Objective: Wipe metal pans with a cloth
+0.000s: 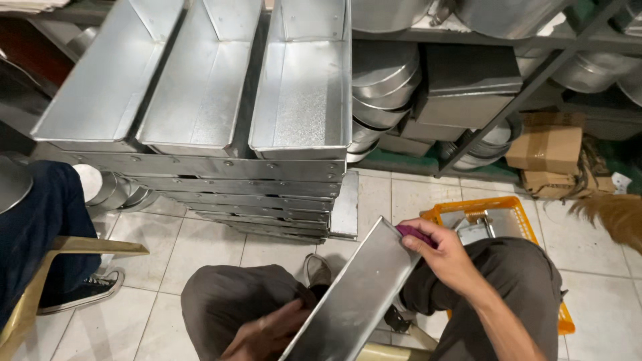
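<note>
Right hand [445, 257] presses a purple cloth [416, 235] on the upper end of a long metal tray [358, 294], tilted across the lap at 6 o'clock. Left hand [267, 332] grips its lower side. Stacked loaf tins [301, 93] at 11 o'clock; orange crate [518, 214] at 3; brown cardboard boxes [545, 150] at 2.

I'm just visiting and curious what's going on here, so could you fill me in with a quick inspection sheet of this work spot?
Surface: pale tiled floor; the person sits over it.
Job's things: long metal tray tilted across the lap; purple cloth pressed on its upper edge.
Clutter: orange crate holding metal pieces; stack of metal trays.
Hands: right hand grips the cloth; left hand steadies the tray's lower side.
Cables: nothing seen.
Surroundings: shelves with round tins, cardboard boxes, another person's leg on a chair.
</note>
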